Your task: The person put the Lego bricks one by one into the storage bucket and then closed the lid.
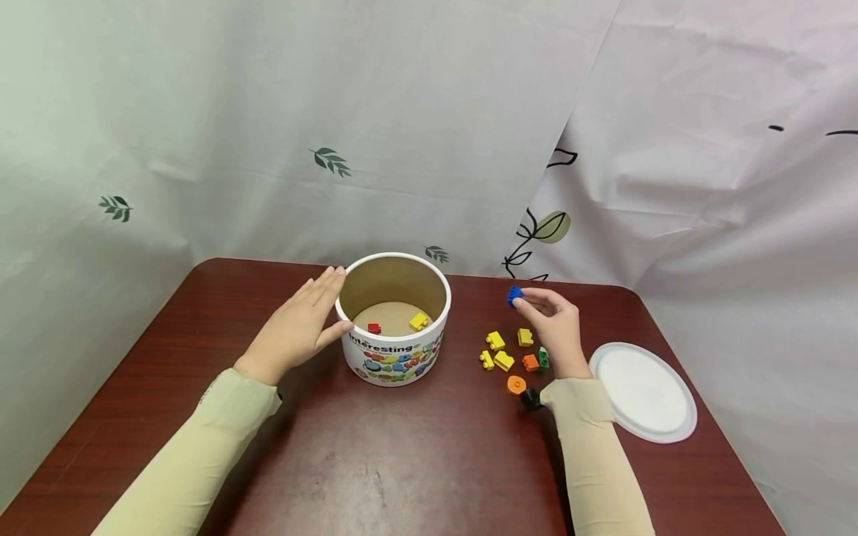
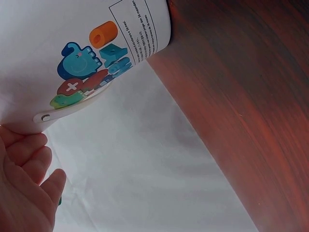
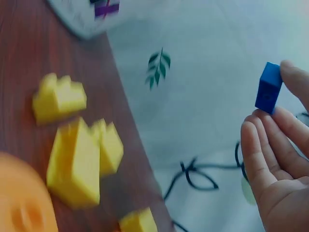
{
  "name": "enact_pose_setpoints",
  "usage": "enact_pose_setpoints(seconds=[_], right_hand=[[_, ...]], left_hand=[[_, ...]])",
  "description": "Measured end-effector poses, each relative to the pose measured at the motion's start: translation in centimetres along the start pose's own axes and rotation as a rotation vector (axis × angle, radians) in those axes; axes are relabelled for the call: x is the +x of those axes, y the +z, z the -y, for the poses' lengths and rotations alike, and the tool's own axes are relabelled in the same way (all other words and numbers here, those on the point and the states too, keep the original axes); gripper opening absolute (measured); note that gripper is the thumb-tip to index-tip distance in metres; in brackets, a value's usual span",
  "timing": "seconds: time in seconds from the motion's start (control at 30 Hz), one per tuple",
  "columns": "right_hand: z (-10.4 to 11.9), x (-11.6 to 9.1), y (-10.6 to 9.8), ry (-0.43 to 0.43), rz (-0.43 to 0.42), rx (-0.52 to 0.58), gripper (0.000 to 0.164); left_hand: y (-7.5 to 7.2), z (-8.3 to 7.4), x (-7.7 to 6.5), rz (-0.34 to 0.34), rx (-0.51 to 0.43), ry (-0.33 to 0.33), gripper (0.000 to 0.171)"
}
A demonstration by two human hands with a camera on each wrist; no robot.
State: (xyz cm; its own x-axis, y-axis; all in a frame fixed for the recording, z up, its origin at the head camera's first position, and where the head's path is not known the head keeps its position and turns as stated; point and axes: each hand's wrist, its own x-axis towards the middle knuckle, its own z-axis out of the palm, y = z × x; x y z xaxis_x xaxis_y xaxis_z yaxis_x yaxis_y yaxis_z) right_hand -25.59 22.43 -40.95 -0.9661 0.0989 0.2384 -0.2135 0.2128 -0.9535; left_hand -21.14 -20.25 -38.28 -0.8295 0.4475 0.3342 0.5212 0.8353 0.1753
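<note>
A blue toy brick (image 3: pixel 268 88) is pinched between the thumb and fingers of my right hand (image 1: pixel 555 327), raised over the back right of the table. My left hand (image 1: pixel 295 327) lies with straight fingers against the left side of a round white bucket (image 1: pixel 392 361), fingertips at its rim. Inside the bucket I see a red brick (image 1: pixel 374 327) and a yellow brick (image 1: pixel 418 321). Several yellow bricks (image 1: pixel 495 341) are scattered below my right hand, beside an orange-red brick (image 1: pixel 530 362), a green brick (image 1: pixel 544 359) and a round orange piece (image 1: pixel 516 385).
On the right of the dark red table (image 1: pixel 395 476) lies a white round lid (image 1: pixel 645 392). A black piece (image 1: pixel 532 399) sits by my right sleeve. Behind the table hangs a pale curtain (image 1: pixel 375 216) with leaf prints.
</note>
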Motion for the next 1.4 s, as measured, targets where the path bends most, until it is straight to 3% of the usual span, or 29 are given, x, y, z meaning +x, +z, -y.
enact_pose_setpoints(seconds=[0.4, 0.6, 1.13, 1.4], right_hand=[[2.4, 0.7, 3.6, -0.029, 0.073, 0.546, 0.016], [3.4, 0.9, 5.6, -0.021, 0.090, 0.719, 0.011], [6.2, 1.4, 9.6, -0.073, 0.215, 0.624, 0.019], [6.8, 2.7, 10.8, -0.067, 0.310, 0.539, 0.021]], left_hand=[[0.2, 0.1, 0.0, -0.001, -0.003, 0.000, 0.082], [0.2, 0.1, 0.0, 0.002, -0.002, -0.005, 0.082], [0.3, 0.3, 0.1, 0.001, 0.002, 0.003, 0.083], [0.1, 0.2, 0.1, 0.013, 0.002, -0.010, 0.083]])
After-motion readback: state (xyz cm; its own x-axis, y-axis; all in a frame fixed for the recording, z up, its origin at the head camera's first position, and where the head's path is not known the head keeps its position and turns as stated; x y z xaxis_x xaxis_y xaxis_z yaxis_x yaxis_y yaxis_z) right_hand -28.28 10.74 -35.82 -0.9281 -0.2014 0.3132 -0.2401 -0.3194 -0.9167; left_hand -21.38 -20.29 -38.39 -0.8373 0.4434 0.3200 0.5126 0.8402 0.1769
